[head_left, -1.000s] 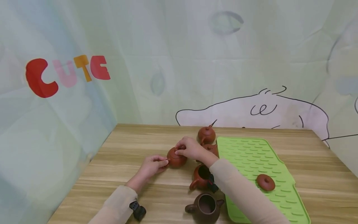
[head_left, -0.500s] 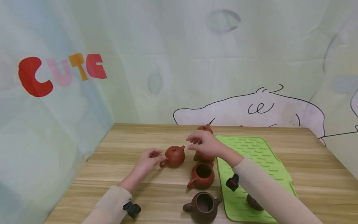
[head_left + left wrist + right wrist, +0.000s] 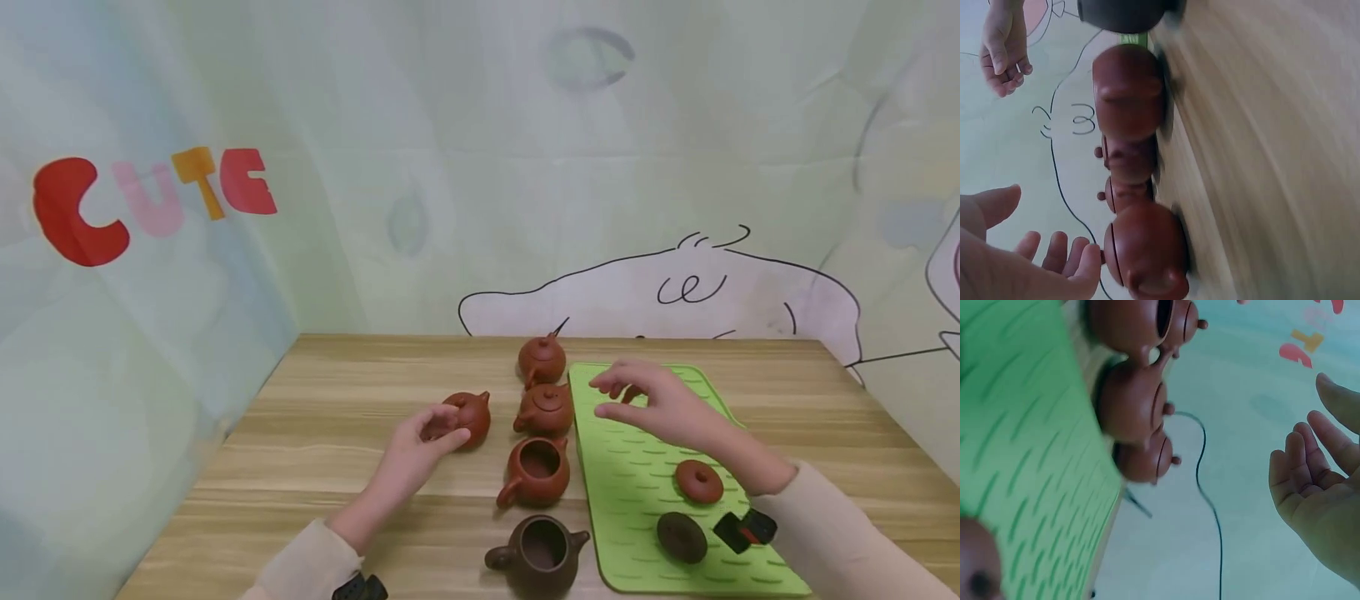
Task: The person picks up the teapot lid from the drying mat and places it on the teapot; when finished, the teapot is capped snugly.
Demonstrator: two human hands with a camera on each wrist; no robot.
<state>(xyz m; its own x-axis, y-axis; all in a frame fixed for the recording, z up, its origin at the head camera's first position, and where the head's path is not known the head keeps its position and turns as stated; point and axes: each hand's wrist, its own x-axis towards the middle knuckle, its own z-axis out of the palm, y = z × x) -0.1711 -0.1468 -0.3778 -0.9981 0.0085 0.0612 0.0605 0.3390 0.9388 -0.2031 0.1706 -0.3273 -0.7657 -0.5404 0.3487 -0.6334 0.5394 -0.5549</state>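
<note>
A lidded reddish-brown teapot [image 3: 476, 421] stands on the left of the group, partly covered by my left hand [image 3: 420, 442]. The left wrist view shows that hand's fingers loosely bent close to the knob, holding nothing; whether a fingertip touches it I cannot tell. My right hand [image 3: 660, 404] hovers over the green mat [image 3: 622, 500], fingers loosely bent around air. Two lidded reddish teapots, a far one [image 3: 542, 360] and a nearer one [image 3: 546, 410], stand along the mat's left edge. Below them are a lidless red teapot [image 3: 551, 483] and a lidless dark brown teapot [image 3: 536, 579].
On the mat lie a red lid [image 3: 699, 482] and a dark brown lid [image 3: 682, 537]. The wooden table [image 3: 337, 383] ends at a printed cloth backdrop [image 3: 375, 208] behind and to the left.
My right hand has let go of the left teapot's lid and moved right, over the mat. My left hand has released that teapot's handle and is now held in front of the pot.
</note>
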